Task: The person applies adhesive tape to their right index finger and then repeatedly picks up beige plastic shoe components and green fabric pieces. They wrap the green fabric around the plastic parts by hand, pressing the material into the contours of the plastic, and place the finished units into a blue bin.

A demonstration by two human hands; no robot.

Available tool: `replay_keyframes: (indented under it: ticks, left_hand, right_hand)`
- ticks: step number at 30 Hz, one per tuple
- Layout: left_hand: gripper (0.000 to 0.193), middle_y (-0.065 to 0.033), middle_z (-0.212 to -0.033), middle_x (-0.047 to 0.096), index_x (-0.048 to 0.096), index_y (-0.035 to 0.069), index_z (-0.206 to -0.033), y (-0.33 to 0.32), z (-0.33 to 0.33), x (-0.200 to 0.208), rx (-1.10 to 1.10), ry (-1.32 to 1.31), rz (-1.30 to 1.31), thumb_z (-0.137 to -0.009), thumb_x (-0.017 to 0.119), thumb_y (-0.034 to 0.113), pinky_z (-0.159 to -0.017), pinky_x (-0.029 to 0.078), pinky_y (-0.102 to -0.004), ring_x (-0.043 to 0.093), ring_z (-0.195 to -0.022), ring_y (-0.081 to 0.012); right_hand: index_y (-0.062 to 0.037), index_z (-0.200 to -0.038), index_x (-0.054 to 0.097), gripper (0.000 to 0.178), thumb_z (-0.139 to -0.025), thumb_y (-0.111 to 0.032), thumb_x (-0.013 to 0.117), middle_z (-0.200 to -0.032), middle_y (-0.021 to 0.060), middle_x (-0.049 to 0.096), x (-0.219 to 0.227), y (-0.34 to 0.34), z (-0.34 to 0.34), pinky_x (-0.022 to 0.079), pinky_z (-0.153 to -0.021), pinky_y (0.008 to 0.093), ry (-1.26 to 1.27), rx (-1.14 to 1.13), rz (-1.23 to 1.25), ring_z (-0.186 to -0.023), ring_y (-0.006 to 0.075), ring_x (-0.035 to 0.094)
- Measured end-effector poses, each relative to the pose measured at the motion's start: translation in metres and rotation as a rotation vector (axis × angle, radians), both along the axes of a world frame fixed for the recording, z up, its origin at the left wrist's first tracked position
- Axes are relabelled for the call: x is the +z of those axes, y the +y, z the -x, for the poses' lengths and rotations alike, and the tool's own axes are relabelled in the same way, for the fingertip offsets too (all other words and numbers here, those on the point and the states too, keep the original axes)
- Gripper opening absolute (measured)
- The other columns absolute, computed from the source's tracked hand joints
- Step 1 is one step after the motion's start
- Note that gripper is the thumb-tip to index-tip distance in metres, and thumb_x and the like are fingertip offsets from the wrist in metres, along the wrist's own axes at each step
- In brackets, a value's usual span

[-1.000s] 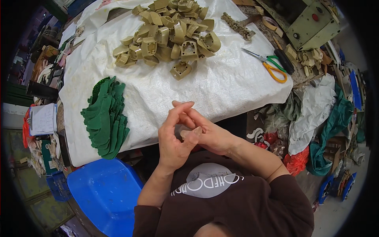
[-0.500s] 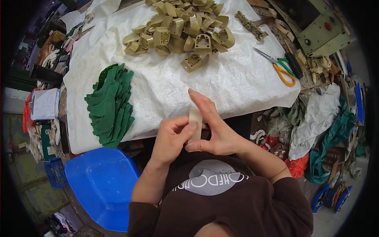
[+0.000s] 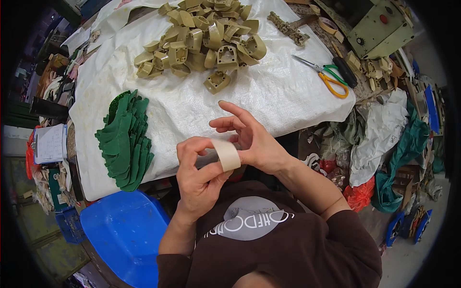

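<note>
Above the near edge of the white-covered table, my left hand (image 3: 199, 175) pinches a curved, pale beige band (image 3: 226, 156) between thumb and fingers. The band bows outward like part of a roll of tape, but I cannot tell its exact kind. My right hand (image 3: 254, 141) is just to the right, its fingers apart and stretched forward. Its thumb lies at the band's right edge; whether it presses there is not clear. On the table to the left lies a fanned stack of green fabric pieces (image 3: 125, 144).
Several khaki moulded parts (image 3: 194, 41) are heaped at the far side of the white sheet (image 3: 182, 113). Scissors (image 3: 331, 81) with orange and green handles lie at the right. A blue plastic chair seat or tub (image 3: 122, 235) stands at lower left. Crumpled bags (image 3: 382, 139) hang at right.
The beige band has turned from a straight upright strip to a tilted, curved one. My right fingers have spread more. The view has shifted, so the table things sit farther left.
</note>
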State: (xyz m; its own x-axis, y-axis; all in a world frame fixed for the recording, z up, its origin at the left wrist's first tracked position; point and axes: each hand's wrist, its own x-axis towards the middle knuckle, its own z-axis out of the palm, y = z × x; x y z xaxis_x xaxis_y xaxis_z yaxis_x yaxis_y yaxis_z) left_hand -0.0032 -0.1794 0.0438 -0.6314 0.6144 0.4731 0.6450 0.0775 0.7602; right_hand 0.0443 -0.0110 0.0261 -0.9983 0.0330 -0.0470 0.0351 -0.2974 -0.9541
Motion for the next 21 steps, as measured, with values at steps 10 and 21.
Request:
replay_keyframes:
  ticks: [10, 21]
  left_hand:
    - [0.016, -0.0135, -0.106, 0.052, 0.069, 0.005, -0.082, -0.014, -0.007, -0.002, 0.039, -0.571, -0.090, -0.077, 0.055, -0.001, -0.075, 0.040, -0.0274, 0.051, -0.091, -0.0213]
    - [0.030, -0.0071, -0.072, 0.062, 0.064, -0.006, -0.092, 0.007, -0.010, -0.014, -0.134, -1.346, -0.150, -0.093, 0.050, 0.020, -0.053, 0.042, -0.0228, 0.053, -0.058, -0.0088]
  right_hand:
    - [-0.0104, -0.143, 0.028, 0.095, -0.065, -0.027, 0.080, -0.126, 0.0090, 0.050, 0.013, 0.020, 0.001, 0.032, -0.093, 0.0334, 0.169, -0.209, -0.380, -0.115, 0.0179, 0.045]
    - [-0.0065, -0.135, 0.037, 0.086, -0.060, -0.015, 0.080, -0.128, 0.0148, 0.046, 0.016, 0.012, -0.010, 0.036, -0.095, 0.0390, 0.559, -0.237, -0.900, -0.116, 0.0303, 0.044]
